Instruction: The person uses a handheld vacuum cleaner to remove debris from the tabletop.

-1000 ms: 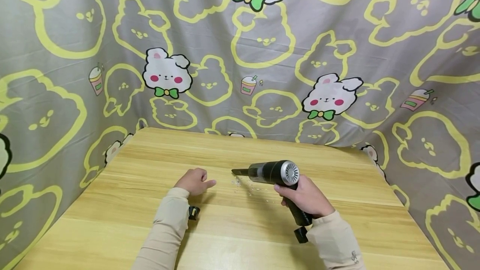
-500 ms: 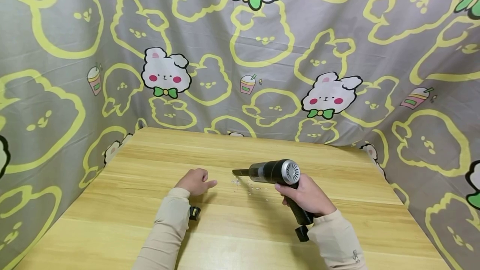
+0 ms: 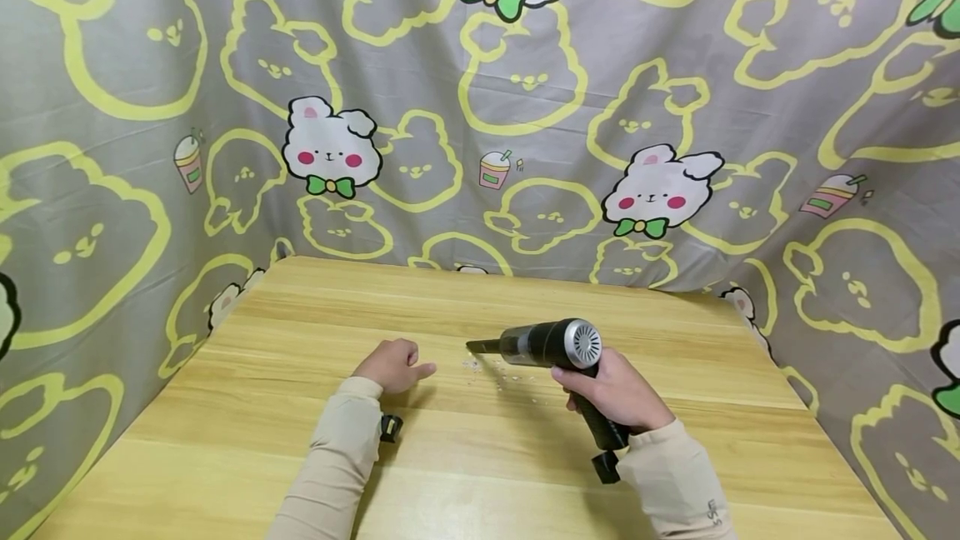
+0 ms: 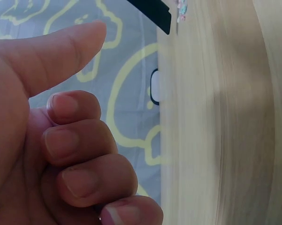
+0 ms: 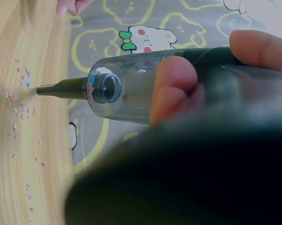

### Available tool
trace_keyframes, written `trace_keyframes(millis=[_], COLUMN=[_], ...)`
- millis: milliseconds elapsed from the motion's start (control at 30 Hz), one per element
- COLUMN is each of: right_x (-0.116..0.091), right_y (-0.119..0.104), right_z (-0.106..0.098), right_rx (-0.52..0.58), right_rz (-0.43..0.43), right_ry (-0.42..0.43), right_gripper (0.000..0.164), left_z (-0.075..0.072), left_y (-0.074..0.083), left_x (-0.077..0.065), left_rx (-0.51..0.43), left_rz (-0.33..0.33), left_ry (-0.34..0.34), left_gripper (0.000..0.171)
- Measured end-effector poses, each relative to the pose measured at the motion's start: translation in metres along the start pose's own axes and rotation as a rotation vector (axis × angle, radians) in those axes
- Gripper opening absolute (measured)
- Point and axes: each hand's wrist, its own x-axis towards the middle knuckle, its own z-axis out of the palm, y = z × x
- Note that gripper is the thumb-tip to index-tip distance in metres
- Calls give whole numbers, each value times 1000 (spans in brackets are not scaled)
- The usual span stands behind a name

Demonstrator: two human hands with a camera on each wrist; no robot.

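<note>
Vacuum (image 3: 551,344) (a handheld one, by the look of it) hangs over the middle of the tabletop (image 3: 450,477), its slim dark nozzle (image 5: 63,89) slanting down to the edge of a scatter of tiny pink, white and blue scraps (image 5: 26,110); whether the tip touches the wood cannot be told. Little has changed over the past second: the nozzle has shifted slightly at most, and the sprinkle around it looks much the same. A few colored bits show inside the clear chamber (image 5: 136,101) while many lie outside it, suggesting the work is only partway along and this spot has yielded little in that time. The person's right hand (image 3: 622,390) stays wrapped around the vacuum's handle. Across the scatter and well apart from it, the left hand (image 3: 390,363) grips nothing, fingers folded toward the palm and thumb pointing out toward the scraps, its place almost unchanged. Both forearms wear pale sleeves (image 3: 330,457), and behind the tabletop hangs a gray cloth (image 3: 435,227) printed with yellow outlines and white rabbit faces.
</note>
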Motion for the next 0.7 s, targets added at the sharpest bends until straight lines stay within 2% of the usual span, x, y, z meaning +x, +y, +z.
trace_keyframes(millis=[700], right_x=[0], right_y=[0], right_z=[0], right_rx=[2], right_rz=[-3], right_ry=[-18], right_gripper=[44], left_z=[11], left_y=[9], left_x=[3], left_rx=[36], left_rz=[15], left_ry=[-25], left_gripper=[43])
